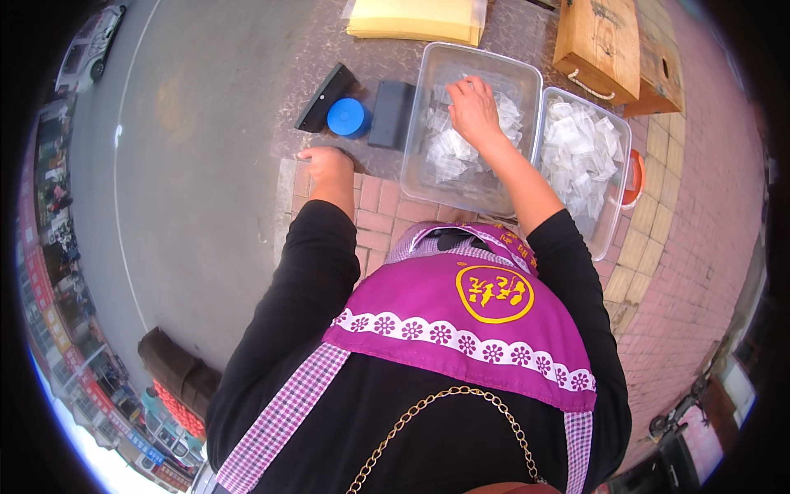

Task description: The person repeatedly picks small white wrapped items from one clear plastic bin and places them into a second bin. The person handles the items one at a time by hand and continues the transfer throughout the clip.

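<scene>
My right hand [474, 112] reaches into a transparent plastic bin [412, 167], over a pile of small, clear-and-white packets [453, 148]. Its fingertips point down at the far side of the pile, and whether they pinch a packet cannot be seen. At the near edge of the dark marbled tabletop [370, 52] is my left hand [328, 163], thumb side out to the left, its other fingers largely hidden. Just beyond it stand a round blue lid or tub [347, 117], a tilted black device [326, 97] and a flat dark grey box [392, 115].
A second plastic bin [608, 238] with more packets [577, 145] adjoins on the right. Beyond it are wooden boxes [602, 46], one with a rope handle. A stack of yellowish sheets [415, 25] lies at the back. An orange-rimmed object [636, 179] sits beside the bins. Road lies left, brick paving right.
</scene>
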Demonstrator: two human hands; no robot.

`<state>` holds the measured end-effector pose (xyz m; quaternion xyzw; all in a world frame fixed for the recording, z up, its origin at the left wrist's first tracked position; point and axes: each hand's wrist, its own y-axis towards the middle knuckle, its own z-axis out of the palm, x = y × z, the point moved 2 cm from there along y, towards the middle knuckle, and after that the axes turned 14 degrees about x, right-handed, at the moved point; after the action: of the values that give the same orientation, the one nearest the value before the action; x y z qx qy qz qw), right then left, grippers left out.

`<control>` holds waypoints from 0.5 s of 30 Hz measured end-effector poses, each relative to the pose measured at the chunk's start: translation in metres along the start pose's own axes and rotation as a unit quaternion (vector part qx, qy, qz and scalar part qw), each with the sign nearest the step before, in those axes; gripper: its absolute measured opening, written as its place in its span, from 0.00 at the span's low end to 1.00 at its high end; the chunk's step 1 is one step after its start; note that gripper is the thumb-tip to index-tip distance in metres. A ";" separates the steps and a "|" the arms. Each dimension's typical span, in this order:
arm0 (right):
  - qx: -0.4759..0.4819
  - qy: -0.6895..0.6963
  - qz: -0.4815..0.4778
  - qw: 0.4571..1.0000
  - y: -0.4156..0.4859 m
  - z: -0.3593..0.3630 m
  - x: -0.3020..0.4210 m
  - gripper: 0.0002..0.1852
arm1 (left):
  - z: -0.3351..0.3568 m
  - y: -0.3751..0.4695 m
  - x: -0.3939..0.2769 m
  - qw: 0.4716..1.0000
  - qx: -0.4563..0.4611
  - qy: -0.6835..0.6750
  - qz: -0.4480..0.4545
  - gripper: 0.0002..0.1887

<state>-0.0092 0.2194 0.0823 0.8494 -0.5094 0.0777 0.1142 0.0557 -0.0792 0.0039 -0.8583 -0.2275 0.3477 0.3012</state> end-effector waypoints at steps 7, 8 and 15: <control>0.071 -0.118 -0.033 0.990 0.013 0.016 0.007 0.08 | -0.005 -0.010 0.001 1.000 0.019 -0.023 -0.002 0.46; 0.090 -0.119 -0.042 0.988 0.012 0.013 0.009 0.06 | -0.006 -0.013 0.000 1.000 0.024 -0.017 -0.002 0.46; 0.090 0.530 0.216 0.815 -0.022 -0.031 0.013 0.09 | -0.001 0.002 0.002 0.999 0.027 -0.017 0.007 0.46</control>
<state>0.0158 0.2265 0.1127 0.5513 -0.5311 0.5842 0.2696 0.0580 -0.0793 0.0023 -0.8453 -0.2167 0.3708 0.3178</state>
